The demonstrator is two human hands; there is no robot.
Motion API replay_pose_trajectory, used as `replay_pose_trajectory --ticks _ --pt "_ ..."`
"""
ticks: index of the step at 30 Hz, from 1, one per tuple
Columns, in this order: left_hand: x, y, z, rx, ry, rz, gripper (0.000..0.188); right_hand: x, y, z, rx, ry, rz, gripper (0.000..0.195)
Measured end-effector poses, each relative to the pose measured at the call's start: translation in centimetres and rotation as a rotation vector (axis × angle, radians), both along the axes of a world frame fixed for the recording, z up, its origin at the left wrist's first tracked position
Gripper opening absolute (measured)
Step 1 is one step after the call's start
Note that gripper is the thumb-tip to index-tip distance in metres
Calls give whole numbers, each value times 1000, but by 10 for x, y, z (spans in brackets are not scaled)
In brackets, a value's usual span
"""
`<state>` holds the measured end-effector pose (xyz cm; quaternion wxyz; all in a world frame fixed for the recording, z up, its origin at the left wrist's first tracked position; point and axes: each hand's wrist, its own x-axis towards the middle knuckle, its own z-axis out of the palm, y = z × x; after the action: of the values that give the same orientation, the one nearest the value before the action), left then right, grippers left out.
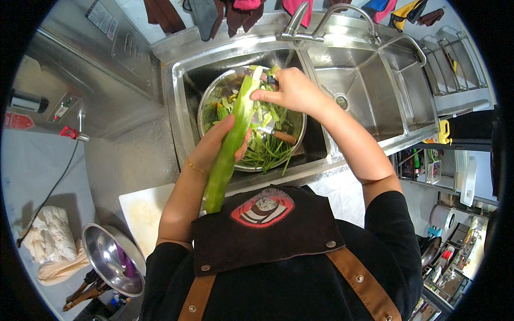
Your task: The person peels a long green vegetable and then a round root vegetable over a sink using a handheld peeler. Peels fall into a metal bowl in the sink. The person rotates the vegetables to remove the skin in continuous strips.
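Observation:
My left hand is wrapped around a long green stem vegetable, apparently celtuce, which slants over the steel bowl. Its upper part is pale and partly peeled; the lower end is darker green, near my apron. At the upper end, my right hand grips a small tool with a dark part, likely a peeler, mostly hidden by the fingers. Below, in the bowl, lie green peelings, thin green stalks and a wooden-handled tool. The bowl sits in the left sink basin.
Right of the bowl are another steel basin and a faucet. Cloths hang behind the sink. At left stand a white cutting board and a steel bowl with something purple inside. A yellow jug is at right.

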<state>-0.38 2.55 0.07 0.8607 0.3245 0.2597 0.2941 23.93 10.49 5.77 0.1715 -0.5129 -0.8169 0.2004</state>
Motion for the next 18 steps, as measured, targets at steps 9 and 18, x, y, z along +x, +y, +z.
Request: replay_pose_trajectory --ticks 9,18 --pt "12 1 6 -14 71 86 53 -9 -16 -12 -87 13 -46 70" --pt "14 2 7 -33 144 47 63 -14 -23 -22 -76 19 -10 71"
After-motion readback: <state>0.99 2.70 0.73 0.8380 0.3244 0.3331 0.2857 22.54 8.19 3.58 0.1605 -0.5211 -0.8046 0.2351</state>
